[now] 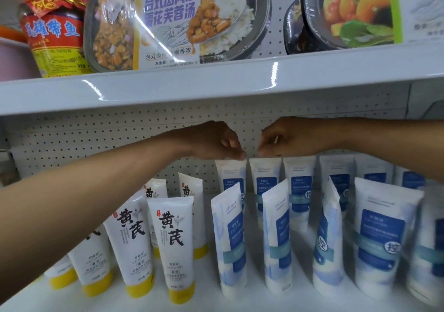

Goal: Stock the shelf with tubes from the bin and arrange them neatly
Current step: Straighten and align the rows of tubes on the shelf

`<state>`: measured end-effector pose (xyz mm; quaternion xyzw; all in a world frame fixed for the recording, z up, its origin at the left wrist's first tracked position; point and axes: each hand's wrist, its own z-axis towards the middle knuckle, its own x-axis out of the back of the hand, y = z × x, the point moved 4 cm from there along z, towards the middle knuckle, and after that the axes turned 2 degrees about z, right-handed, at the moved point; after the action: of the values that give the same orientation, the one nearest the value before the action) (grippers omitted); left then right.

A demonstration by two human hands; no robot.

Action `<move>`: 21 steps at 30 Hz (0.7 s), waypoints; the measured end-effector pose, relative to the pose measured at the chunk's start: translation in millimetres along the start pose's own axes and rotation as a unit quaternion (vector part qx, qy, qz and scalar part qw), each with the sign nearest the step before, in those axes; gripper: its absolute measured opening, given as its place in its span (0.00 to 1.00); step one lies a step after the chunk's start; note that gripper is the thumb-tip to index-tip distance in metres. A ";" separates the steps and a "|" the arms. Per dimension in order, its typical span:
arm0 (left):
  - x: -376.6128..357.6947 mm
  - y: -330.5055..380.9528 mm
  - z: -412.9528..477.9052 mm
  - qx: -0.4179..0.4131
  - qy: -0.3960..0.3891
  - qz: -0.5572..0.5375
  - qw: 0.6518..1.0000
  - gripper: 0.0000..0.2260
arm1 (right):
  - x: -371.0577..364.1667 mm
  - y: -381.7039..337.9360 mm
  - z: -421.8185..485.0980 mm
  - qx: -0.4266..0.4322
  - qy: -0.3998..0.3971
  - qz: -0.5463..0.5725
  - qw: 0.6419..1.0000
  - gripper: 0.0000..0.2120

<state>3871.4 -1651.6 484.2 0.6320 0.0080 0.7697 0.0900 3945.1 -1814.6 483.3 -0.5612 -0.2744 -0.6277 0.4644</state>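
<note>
White tubes with blue labels stand cap-down in rows on the right half of the white shelf [206,297]. White tubes with yellow caps [176,244] stand on the left half. My left hand [211,142] pinches the top edge of a back-row blue tube [231,179]. My right hand [290,137] pinches the top edge of the neighbouring back-row blue tube [265,179]. Both arms reach in under the upper shelf. Several front-row blue tubes [230,239] lean or stand turned sideways. The bin is out of view.
The upper shelf edge [216,85] hangs just above my hands. On it stand boxed ready meals [168,21] and a red and yellow jar [56,37]. A perforated back panel [96,138] closes the rear of the shelf.
</note>
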 end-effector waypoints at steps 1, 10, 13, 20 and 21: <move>3.5 1.1 -5.0 -0.006 0.019 -0.004 1.000 0.15 | 4.6 0.9 -6.5 0.000 0.013 0.002 1.000 0.20; 19.9 37.0 -57.5 -0.011 0.130 -0.006 0.991 0.15 | 37.1 8.0 -80.5 0.008 0.104 0.019 0.994 0.09; 25.2 61.4 -68.8 -0.016 0.174 -0.016 0.985 0.15 | 46.9 11.0 -111.3 -0.006 0.125 -0.014 0.992 0.11; 18.0 134.8 -98.5 -0.011 0.250 -0.025 0.968 0.26 | 65.6 15.0 -196.9 0.009 0.209 -0.012 0.978 0.18; 13.0 145.5 -102.8 -0.012 0.270 -0.023 0.963 0.27 | 66.7 17.8 -209.7 0.009 0.219 -0.006 0.976 0.19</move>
<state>3750.2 -1782.3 494.5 0.3992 0.0375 0.9094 0.1102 3870.8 -2022.0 498.1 -0.4048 -0.1749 -0.7356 0.5142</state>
